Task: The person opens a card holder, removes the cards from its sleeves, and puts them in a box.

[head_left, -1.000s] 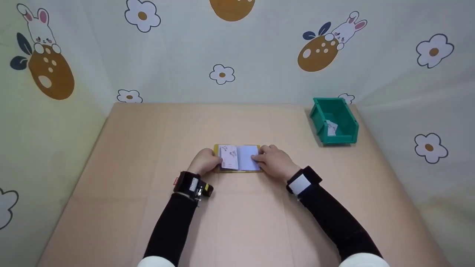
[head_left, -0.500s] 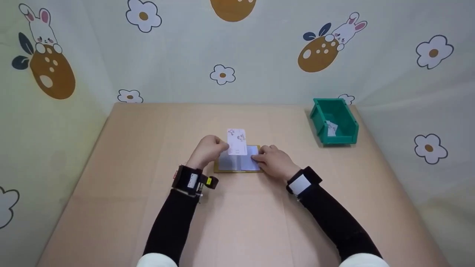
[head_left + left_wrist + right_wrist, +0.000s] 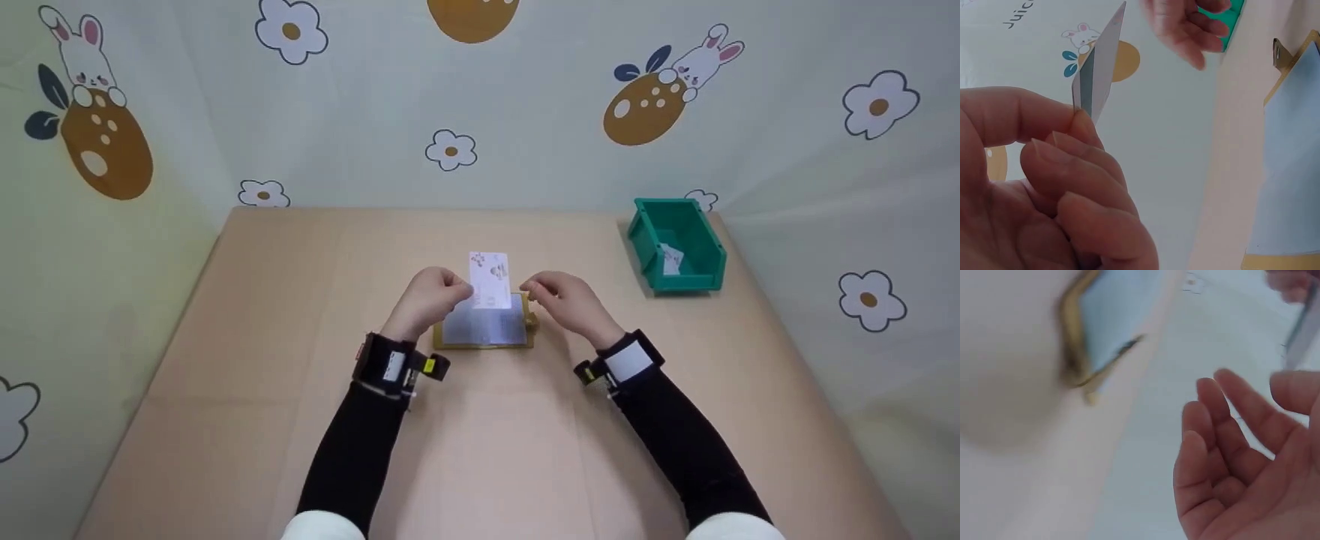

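Note:
My left hand [image 3: 429, 301] pinches a white printed card [image 3: 491, 279] by its left edge between thumb and index finger. The card stands raised over an opened yellow-edged card holder [image 3: 480, 328] with pale bluish sleeves. In the left wrist view, a dark stripe runs across the card's back [image 3: 1087, 84]. My right hand [image 3: 574, 304] hovers just right of the card, its fingers loosely bent and holding nothing; the right wrist view shows a gap between its fingertips [image 3: 1222, 377] and the card. A small clasp [image 3: 532, 322] sticks out from the holder's right side.
A green plastic bin [image 3: 686, 282] stands at the table's back right corner, with another printed card [image 3: 672, 259] inside it. Behind the tan table [image 3: 315, 262] hangs a pale curtain [image 3: 375, 97] printed with rabbits and flowers.
My left hand has lifted the card off the holder's left side, up and to the right. My right hand has let go of the holder's right edge and risen toward the card.

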Available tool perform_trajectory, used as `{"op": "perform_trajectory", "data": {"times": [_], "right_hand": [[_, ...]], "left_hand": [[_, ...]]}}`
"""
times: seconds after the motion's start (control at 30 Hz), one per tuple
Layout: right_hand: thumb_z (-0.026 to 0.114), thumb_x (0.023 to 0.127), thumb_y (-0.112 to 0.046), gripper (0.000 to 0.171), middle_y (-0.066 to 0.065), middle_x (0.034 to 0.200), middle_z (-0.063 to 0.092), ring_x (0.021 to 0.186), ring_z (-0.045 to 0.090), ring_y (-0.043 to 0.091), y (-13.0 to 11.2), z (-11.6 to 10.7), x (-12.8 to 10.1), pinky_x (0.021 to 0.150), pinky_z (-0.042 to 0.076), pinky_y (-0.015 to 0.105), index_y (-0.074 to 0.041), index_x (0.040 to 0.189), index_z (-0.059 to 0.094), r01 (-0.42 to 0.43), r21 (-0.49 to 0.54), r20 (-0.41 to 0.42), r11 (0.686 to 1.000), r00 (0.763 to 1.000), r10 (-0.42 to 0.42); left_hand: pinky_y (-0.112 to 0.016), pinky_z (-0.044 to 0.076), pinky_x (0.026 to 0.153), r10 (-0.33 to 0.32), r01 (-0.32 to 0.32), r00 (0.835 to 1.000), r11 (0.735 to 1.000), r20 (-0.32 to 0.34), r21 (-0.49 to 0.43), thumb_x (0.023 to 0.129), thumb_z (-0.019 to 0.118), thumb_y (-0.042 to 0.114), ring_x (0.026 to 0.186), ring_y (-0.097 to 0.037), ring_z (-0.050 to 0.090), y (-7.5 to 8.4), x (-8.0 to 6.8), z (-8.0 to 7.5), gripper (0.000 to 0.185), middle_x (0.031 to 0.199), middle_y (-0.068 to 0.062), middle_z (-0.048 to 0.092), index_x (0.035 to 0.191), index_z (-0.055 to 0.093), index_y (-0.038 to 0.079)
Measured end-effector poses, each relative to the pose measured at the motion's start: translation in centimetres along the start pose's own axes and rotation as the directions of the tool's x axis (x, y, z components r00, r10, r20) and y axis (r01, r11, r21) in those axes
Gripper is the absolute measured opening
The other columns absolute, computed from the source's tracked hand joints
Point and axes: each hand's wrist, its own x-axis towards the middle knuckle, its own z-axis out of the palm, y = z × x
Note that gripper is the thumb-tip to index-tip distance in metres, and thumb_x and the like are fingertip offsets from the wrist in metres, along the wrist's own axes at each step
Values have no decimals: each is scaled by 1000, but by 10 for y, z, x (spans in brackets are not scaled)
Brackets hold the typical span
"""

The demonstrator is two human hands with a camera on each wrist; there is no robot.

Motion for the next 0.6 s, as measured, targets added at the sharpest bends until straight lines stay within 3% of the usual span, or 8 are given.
{"op": "perform_trajectory", "data": {"times": [0.17, 0.33, 0.6], "right_hand": [[50, 104, -30, 33, 9, 92, 66, 88, 61, 34, -13, -5, 0, 68, 49, 35, -1, 113, 65, -125, 264, 65, 956, 992, 112], [52, 103, -28, 26, 12, 87, 61, 87, 56, 42, -22, 2, 0, 69, 49, 41, -4, 102, 62, -150, 348, 113, 926, 987, 117], [55, 102, -21, 17, 5, 78, 55, 73, 53, 25, -26, 7, 0, 64, 47, 37, -6, 94, 58, -141, 401, 78, 905, 990, 119]], "left_hand": [[-25, 36, 55, 16, -16, 1000, 1000, 7, -3, 90, 60, 17, 62, -13, 45, 0, 0, 3, 14, 75, -1, 52, 90, 62, 3], [-24, 34, 51, 33, -33, 999, 999, 26, -3, 89, 61, 17, 57, -12, 43, -2, 2, 7, 14, 68, 1, 50, 87, 63, 4], [-23, 32, 48, 65, -65, 997, 998, 33, -10, 89, 60, 16, 54, -11, 41, -4, 2, 10, 19, 63, 3, 47, 86, 64, -2]]}}
